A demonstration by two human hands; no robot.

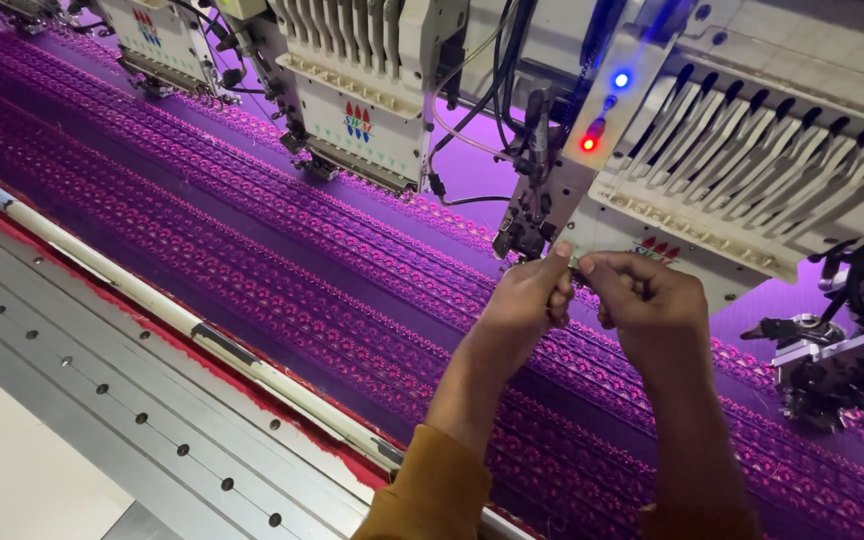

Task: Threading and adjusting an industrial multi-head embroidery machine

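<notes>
Grey metal frame rail (pixel 152 400) nearest. Beyond, purple embroidered fabric (pixel 282 250). Above it, left hand (pixel 527 300) and right hand (pixel 647 300), fingertips pinched together on something too small to tell, just beneath white embroidery head (pixel 742 170).

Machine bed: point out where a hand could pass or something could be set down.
Free: the grey metal ledge at lower left, bordered by the white rail, and the purple fabric between that rail and the heads. Crowded: under the nearest embroidery head, where the left hand and right hand meet, with clamps at right.
</notes>
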